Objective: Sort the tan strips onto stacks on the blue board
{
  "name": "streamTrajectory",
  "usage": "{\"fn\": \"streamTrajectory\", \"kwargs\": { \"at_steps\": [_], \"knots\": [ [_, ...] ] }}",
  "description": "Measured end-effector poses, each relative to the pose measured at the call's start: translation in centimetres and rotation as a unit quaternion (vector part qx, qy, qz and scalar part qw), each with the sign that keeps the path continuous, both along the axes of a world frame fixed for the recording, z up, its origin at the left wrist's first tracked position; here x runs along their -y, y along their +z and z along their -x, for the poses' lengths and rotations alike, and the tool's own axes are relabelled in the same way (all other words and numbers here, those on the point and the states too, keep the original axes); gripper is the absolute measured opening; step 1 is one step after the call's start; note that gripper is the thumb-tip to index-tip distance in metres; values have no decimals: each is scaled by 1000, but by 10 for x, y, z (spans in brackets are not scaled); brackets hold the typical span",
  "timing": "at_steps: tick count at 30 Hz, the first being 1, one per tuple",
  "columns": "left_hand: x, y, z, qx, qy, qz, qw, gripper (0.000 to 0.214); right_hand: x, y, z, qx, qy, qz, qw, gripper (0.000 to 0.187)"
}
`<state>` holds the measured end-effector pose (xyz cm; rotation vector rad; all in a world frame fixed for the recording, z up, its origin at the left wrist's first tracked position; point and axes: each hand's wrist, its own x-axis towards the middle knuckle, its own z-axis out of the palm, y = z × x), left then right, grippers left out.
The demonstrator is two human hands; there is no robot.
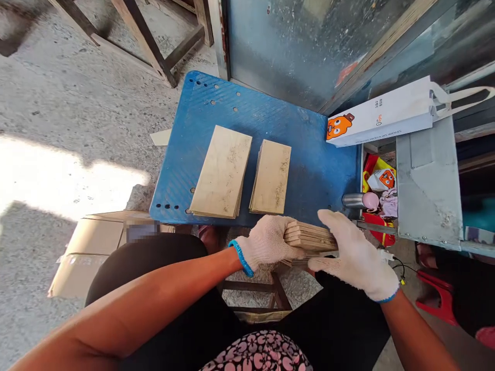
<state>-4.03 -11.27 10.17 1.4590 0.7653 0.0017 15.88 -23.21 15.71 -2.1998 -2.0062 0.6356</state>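
Observation:
A short stack of thin wooden boards (309, 237) is held edge-on over the near edge of the blue plastic table (309, 170). My left hand (266, 242), in a white knit glove with a blue cuff, is closed around the stack's left end. My right hand (356, 257), gloved the same way, is at the right end with thumb and fingers spread to either side; whether its palm touches the boards I cannot tell. A stack of larger boards (222, 172) and a stack of narrower boards (270, 176) lie side by side on the table.
A white paper bag (382, 116) lies at the table's back right, beside a grey metal box (429, 180). Nearby lies a steel flask (352, 200) with a pink lid. On the floor are a cardboard box (88, 247) at left and a red stool (439, 293) at right.

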Motion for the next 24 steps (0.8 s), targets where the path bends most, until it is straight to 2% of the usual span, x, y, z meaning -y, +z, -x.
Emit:
{"fn": "streamTrajectory", "kwargs": {
  "at_steps": [2, 5, 9, 13, 15, 17, 19, 21, 24],
  "knots": [
    [6, 0, 6, 6, -23, -13, 1000, 44, -5, 0, 13, -3, 27, 63, 998, 75],
    [15, -3, 14, -1, -52, -22, 998, 43, -7, -4, 29, -19, 23, 131, 991, 61],
    [29, -7, 27, 1, -119, -64, 991, 33, 7, -12, 46, -20, 52, 172, 984, 54],
    [34, -11, 38, -37, -164, -92, 981, 34, 31, -27, 68, 1, 4, 208, 978, 54],
    [27, -12, 39, -67, -224, -110, 966, 38, 38, -40, 82, -6, -18, 221, 975, 52],
    [15, -11, 38, -119, -323, -146, 928, 45, 38, -57, 96, -18, -14, 228, 973, 49],
    [0, -10, 35, -186, -379, -183, 888, 47, 31, -75, 108, -22, 12, 241, 970, 48],
    [-16, -6, 32, -239, -358, -220, 875, 39, 20, -94, 118, -11, 42, 270, 962, 46],
    [-38, 2, 29, -261, -297, -260, 881, 31, 6, -119, 123, 16, 67, 317, 946, 46]
  ]
}}
